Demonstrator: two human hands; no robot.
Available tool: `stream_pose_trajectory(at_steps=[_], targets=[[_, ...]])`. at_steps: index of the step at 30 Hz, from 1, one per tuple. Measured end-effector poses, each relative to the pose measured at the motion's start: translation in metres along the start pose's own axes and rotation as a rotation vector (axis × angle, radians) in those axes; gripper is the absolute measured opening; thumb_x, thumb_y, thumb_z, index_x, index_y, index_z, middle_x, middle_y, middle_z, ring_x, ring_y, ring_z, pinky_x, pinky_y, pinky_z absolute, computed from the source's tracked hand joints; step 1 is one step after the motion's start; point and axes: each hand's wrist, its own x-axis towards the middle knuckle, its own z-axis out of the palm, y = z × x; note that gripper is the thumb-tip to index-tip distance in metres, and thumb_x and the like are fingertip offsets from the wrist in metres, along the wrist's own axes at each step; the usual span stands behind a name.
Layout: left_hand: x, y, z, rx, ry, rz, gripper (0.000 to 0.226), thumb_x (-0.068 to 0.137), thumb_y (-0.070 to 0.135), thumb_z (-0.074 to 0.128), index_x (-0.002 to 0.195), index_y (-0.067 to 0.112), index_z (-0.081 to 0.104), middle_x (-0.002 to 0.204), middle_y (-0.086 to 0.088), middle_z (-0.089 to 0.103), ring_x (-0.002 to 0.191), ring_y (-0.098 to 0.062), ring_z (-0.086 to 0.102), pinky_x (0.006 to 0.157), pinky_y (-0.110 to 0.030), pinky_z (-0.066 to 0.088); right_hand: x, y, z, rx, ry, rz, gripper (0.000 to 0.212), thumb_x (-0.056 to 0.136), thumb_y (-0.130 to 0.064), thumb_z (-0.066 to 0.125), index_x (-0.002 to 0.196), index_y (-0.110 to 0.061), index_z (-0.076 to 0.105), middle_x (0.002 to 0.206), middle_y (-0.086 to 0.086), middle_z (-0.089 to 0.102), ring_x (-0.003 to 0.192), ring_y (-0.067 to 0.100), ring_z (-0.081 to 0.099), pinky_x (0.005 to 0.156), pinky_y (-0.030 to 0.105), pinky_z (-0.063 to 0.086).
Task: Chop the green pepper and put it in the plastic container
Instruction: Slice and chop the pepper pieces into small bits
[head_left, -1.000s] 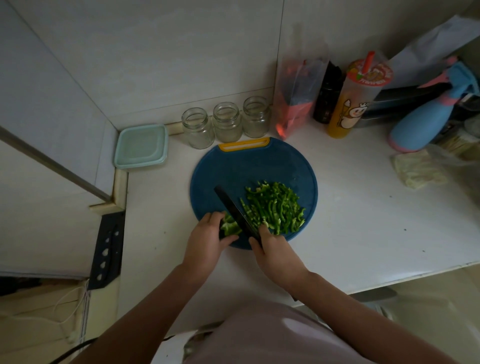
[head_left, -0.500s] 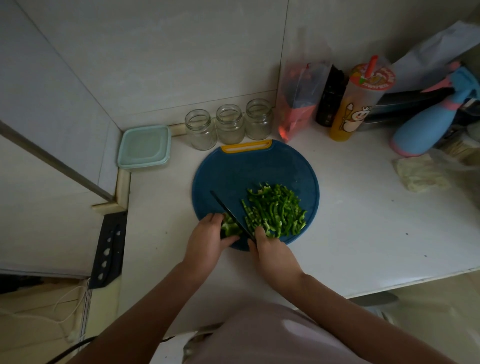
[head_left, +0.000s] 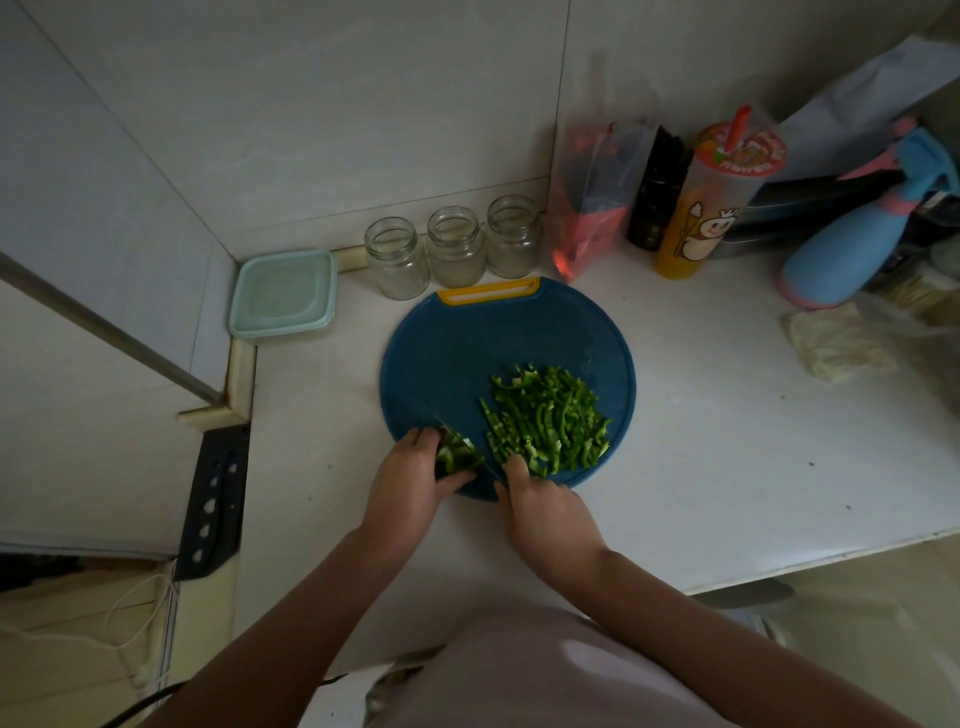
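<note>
A: In the head view, we are pinning the pepper stub (head_left: 457, 460) to the board (head_left: 467, 343), our left hand (head_left: 410, 483) curling over it.

B: It is likely slick-skinned and stiff, so we are pressing on its top. Our right hand (head_left: 545, 514) is gripping the knife (head_left: 452, 432). Light strips (head_left: 545, 415) are lying beside it, and the container (head_left: 283, 291) is sitting lidded.

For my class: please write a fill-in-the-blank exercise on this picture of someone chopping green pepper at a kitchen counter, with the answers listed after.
1. The chopped pepper lies in a pile on a round cutting board coloured ____.
2. Behind the board, ____ glass jars stand in a row.
3. The right hand holds a ____, while the left hand steadies the uncut pepper piece.
4. The colour of the board's handle is ____.
Missing words: blue; three; knife; yellow.
</note>
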Motion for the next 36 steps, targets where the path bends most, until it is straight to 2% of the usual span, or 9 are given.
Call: stream_pose_trajectory(at_steps=[9, 13, 18, 26, 31, 36], targets=[[0.001, -0.001, -0.002, 0.025, 0.026, 0.043, 0.047, 0.065, 0.027, 0.083, 0.098, 0.001, 0.064, 0.086, -0.015, 0.063, 0.078, -0.03, 0.06, 0.063, -0.029, 0.04, 0.002, -0.001, -0.001, 0.074, -0.024, 0.035, 0.027, 0.102, -0.03, 0.031, 0.114, -0.007, 0.037, 0.099, 0.018, 0.063, 0.09, 0.039, 0.061, 0.064, 0.036, 0.037], [0.002, -0.004, -0.001, 0.085, 0.01, 0.113, 0.046, 0.054, 0.022, 0.089, 0.087, -0.001, 0.066, 0.074, -0.014, 0.061, 0.066, -0.03, 0.06, 0.055, -0.027, 0.039, 0.004, -0.002, -0.001, 0.138, -0.036, 0.042, 0.022, 0.102, -0.029, 0.032, 0.108, -0.008, 0.037, 0.097, 0.019, 0.062, 0.088, 0.038, 0.06, 0.063, 0.035, 0.037], [0.002, -0.004, -0.001, 0.185, -0.005, 0.18, 0.049, 0.045, 0.026, 0.092, 0.077, 0.002, 0.063, 0.067, -0.01, 0.06, 0.057, -0.026, 0.061, 0.047, -0.026, 0.044, 0.007, -0.004, 0.0, 0.155, -0.038, 0.044, 0.022, 0.102, -0.028, 0.032, 0.109, -0.008, 0.037, 0.095, 0.018, 0.063, 0.086, 0.038, 0.061, 0.064, 0.036, 0.041], [0.003, -0.007, 0.001, 0.171, -0.01, 0.165, 0.05, 0.045, 0.025, 0.092, 0.076, 0.002, 0.061, 0.067, -0.012, 0.06, 0.059, -0.029, 0.061, 0.047, -0.029, 0.045, 0.012, -0.011, 0.001, 0.061, -0.057, 0.054, 0.023, 0.103, -0.026, 0.029, 0.113, -0.007, 0.038, 0.1, 0.016, 0.063, 0.091, 0.037, 0.062, 0.064, 0.034, 0.037], [0.003, -0.01, 0.003, 0.131, 0.007, 0.158, 0.048, 0.047, 0.024, 0.092, 0.078, 0.003, 0.061, 0.068, -0.01, 0.06, 0.06, -0.027, 0.06, 0.05, -0.028, 0.044, 0.019, -0.014, -0.002, 0.049, -0.097, 0.064, 0.016, 0.1, -0.017, 0.033, 0.111, -0.007, 0.039, 0.1, 0.016, 0.063, 0.092, 0.036, 0.063, 0.065, 0.033, 0.037], [0.003, -0.012, 0.003, 0.075, 0.004, 0.151, 0.046, 0.05, 0.02, 0.091, 0.08, 0.002, 0.062, 0.072, -0.012, 0.061, 0.062, -0.029, 0.06, 0.051, -0.03, 0.045, 0.035, -0.02, -0.01, 0.098, -0.171, 0.094, 0.017, 0.095, -0.008, 0.038, 0.111, -0.003, 0.043, 0.102, 0.021, 0.062, 0.093, 0.036, 0.063, 0.067, 0.036, 0.043]])
